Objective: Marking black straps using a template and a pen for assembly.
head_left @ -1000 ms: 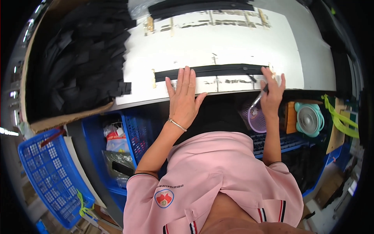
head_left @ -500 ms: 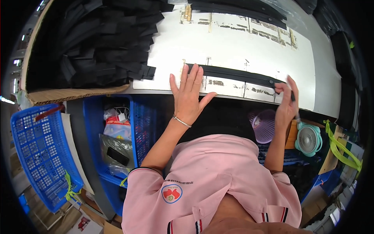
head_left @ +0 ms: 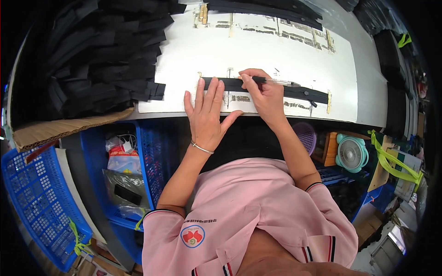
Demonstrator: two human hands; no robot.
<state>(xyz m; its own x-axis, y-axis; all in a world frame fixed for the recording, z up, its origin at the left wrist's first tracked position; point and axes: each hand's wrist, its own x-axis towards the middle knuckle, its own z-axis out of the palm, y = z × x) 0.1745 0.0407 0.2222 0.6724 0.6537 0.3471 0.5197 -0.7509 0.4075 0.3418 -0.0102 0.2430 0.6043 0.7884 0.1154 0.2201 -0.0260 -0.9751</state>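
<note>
A long black fabric strip (head_left: 292, 91) lies along the near side of a white board (head_left: 221, 50), with a dark round snap or button near its right end. My left hand (head_left: 206, 110) is spread flat, its fingertips pressing the strip's left end. In my right hand (head_left: 268, 97) is a pen (head_left: 282, 83) with a dark grip and clear barrel, held nearly level over the strip. Its writing end points left and is partly hidden by my fingers, so I cannot tell whether it touches the fabric.
A large heap of black strips (head_left: 106, 55) fills a cardboard box (head_left: 69, 126) at the left. More black strips (head_left: 276, 10) lie along the board's far edge. Below the table are blue baskets (head_left: 41, 198), a purple basket (head_left: 305, 137) and a small teal fan (head_left: 352, 153).
My right hand has moved left from the strip's right end to its middle, bringing the pen over it. My left hand stays on the left end. The whole view has shifted slightly.
</note>
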